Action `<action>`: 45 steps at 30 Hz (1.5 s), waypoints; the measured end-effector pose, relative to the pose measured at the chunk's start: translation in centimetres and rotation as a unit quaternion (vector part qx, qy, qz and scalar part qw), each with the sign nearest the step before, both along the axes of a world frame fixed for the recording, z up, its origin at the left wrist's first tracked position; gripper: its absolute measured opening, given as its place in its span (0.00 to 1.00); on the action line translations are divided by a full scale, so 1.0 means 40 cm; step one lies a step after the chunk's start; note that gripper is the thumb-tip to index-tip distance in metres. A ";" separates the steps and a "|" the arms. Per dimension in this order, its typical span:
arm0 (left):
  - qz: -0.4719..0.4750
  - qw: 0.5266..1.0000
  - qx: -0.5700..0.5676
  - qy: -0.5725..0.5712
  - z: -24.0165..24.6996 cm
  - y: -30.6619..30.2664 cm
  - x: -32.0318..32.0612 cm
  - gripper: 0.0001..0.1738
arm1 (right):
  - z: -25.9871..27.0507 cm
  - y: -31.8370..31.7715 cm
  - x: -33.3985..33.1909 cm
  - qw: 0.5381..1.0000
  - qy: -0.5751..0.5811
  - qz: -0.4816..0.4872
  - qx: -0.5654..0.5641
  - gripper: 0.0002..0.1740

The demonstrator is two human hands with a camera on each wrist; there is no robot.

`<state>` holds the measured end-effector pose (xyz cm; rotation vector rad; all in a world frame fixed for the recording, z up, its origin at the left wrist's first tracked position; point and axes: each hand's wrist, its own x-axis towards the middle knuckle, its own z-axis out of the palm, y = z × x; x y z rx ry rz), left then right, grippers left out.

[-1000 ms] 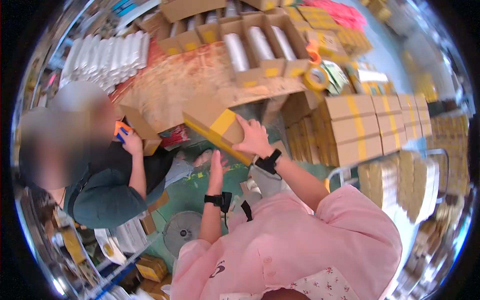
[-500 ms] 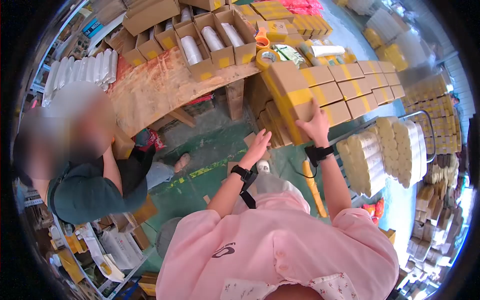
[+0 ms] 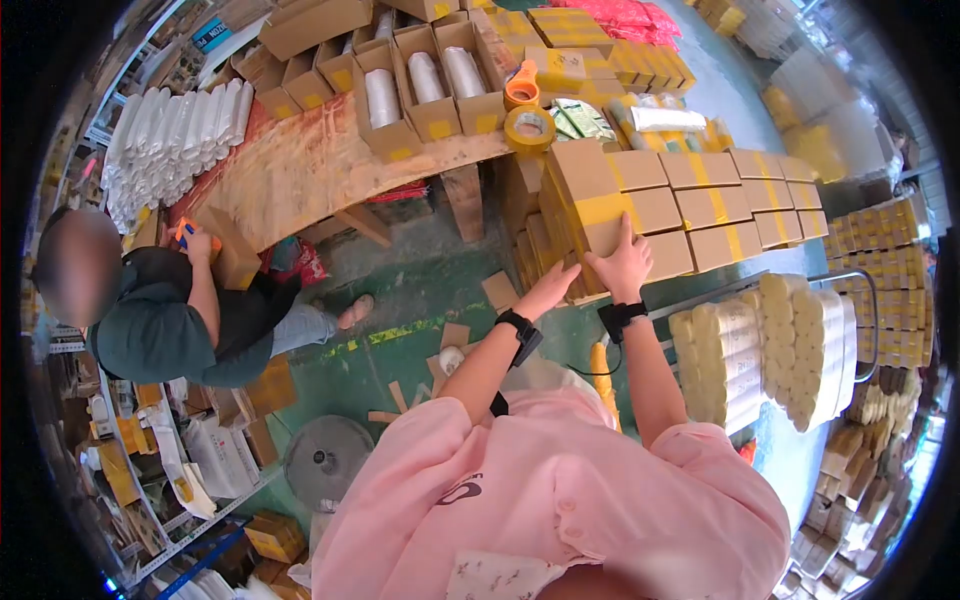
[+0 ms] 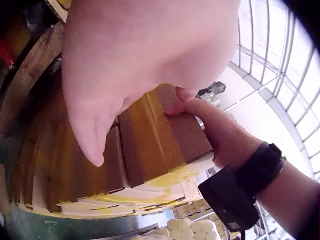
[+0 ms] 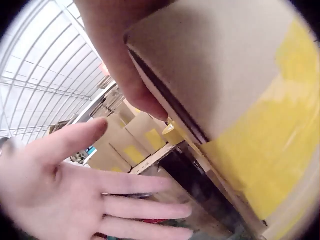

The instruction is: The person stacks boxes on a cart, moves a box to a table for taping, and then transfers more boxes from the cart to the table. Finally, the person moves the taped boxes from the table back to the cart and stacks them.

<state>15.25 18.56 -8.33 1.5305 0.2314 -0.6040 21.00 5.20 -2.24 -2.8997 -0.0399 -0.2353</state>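
Note:
A cardboard box [image 3: 582,172] with yellow tape round its end lies at the near left end of a stack of similar boxes. My right hand [image 3: 622,266] grips that taped end, thumb and fingers spread across it. In the right wrist view the thumb lies along the edge of the box [image 5: 215,65], while the other fingers are hidden. My left hand [image 3: 546,291] is held just left of the stack, palm toward the boxes, holding nothing. Its fingers look straight in the right wrist view, where the left hand [image 5: 75,195] shows its palm.
Behind stands a wooden table [image 3: 300,200] bearing open boxes with white rolls and tape rolls [image 3: 529,128]. A seated person [image 3: 160,310] works at the left. To the right is a cart [image 3: 868,300] with wrapped bundles; a fan [image 3: 326,464] stands on the floor.
My right hand has carried the box rightward from near the table to the stack's left end, and the box now sits lower there. My left hand has followed to the stack's side.

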 end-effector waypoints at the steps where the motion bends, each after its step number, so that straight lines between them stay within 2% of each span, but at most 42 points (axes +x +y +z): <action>1: 0.015 0.999 -0.040 0.008 0.011 -0.014 0.004 0.46 | 0.000 -0.001 -0.001 1.000 -0.003 0.003 -0.002 0.55; 3: 0.047 0.992 -0.119 0.021 0.033 -0.039 0.016 0.47 | 0.003 -0.001 0.005 1.000 0.000 0.002 -0.008 0.55; 6: 0.078 0.980 -0.168 0.068 0.029 -0.055 0.026 0.48 | 0.008 0.005 -0.001 1.000 0.012 -0.007 -0.016 0.55; 9: 0.100 0.975 -0.173 0.098 0.037 -0.057 0.017 0.50 | 0.011 0.013 -0.012 1.000 -0.010 -0.004 -0.029 0.54; 12: 0.093 0.983 -0.138 0.074 0.054 -0.031 0.003 0.49 | 0.009 0.007 -0.015 0.996 -0.075 0.023 -0.031 0.53; 14: 0.052 0.992 -0.096 0.068 0.020 0.032 -0.003 0.47 | 0.016 0.002 -0.024 0.989 -0.138 0.045 -0.021 0.51; 15: 0.030 0.995 -0.074 0.066 0.008 0.070 -0.015 0.45 | 0.061 0.005 -0.042 0.978 -0.191 0.087 0.015 0.42; 16: 0.042 0.995 -0.039 0.076 0.037 0.107 -0.034 0.41 | 0.060 0.003 -0.059 0.974 -0.174 0.131 0.062 0.38; 18: 0.004 0.997 0.070 0.034 0.059 0.207 -0.093 0.38 | 0.057 -0.014 -0.101 0.954 -0.139 0.218 0.154 0.29; 20: 0.016 0.985 0.173 0.017 0.048 0.290 -0.177 0.34 | 0.066 -0.018 -0.157 0.902 -0.073 0.379 0.193 0.20; 22: 0.009 0.969 0.246 0.001 -0.064 0.382 -0.277 0.31 | 0.039 -0.018 -0.210 0.882 0.067 0.453 0.115 0.17; 24: -0.061 0.943 0.325 0.033 -0.099 0.461 -0.384 0.29 | -0.113 -0.044 -0.241 0.861 0.196 0.466 0.048 0.17; 26: 0.010 0.932 0.363 0.010 -0.209 0.525 -0.545 0.27 | -0.196 -0.061 -0.267 0.844 0.329 0.422 -0.022 0.19; 28: 0.035 0.912 0.398 0.093 -0.238 0.561 -0.689 0.27 | -0.362 -0.100 -0.287 0.845 0.373 0.377 -0.065 0.19; 30: -0.020 0.904 0.426 0.009 -0.487 0.622 -0.896 0.27 | -0.443 -0.109 -0.311 0.847 0.404 0.338 -0.068 0.18; 31: -0.006 0.902 0.415 0.116 -0.552 0.613 -0.963 0.26 | -0.476 -0.110 -0.323 0.848 0.420 0.315 -0.070 0.17; 32: 0.007 0.891 0.398 0.220 -0.580 0.610 -1.010 0.26 | -0.508 -0.110 -0.332 0.837 0.418 0.344 -0.078 0.17; 34: -0.141 0.897 0.410 0.084 -0.452 0.607 -1.078 0.24 | -0.569 -0.097 -0.339 0.815 0.412 0.397 -0.093 0.16; 35: -0.098 0.908 0.387 0.126 -0.423 0.604 -1.094 0.23 | -0.602 -0.085 -0.348 0.841 0.457 0.286 -0.048 0.16; 37: -0.013 0.919 0.335 0.208 -0.379 0.590 -1.120 0.20 | -0.580 -0.023 -0.362 0.858 0.446 0.253 -0.028 0.16; 38: -0.040 0.916 0.351 0.191 -0.354 0.593 -1.121 0.20 | -0.568 0.010 -0.367 0.866 0.441 0.236 -0.018 0.16; 40: -0.094 0.907 0.380 0.157 -0.222 0.603 -1.076 0.18 | -0.560 0.067 -0.371 0.871 0.425 0.244 0.033 0.15; 45: -0.072 0.920 0.383 0.041 -0.374 0.674 -1.075 0.18 | -0.596 0.118 -0.385 0.869 0.406 0.265 0.101 0.13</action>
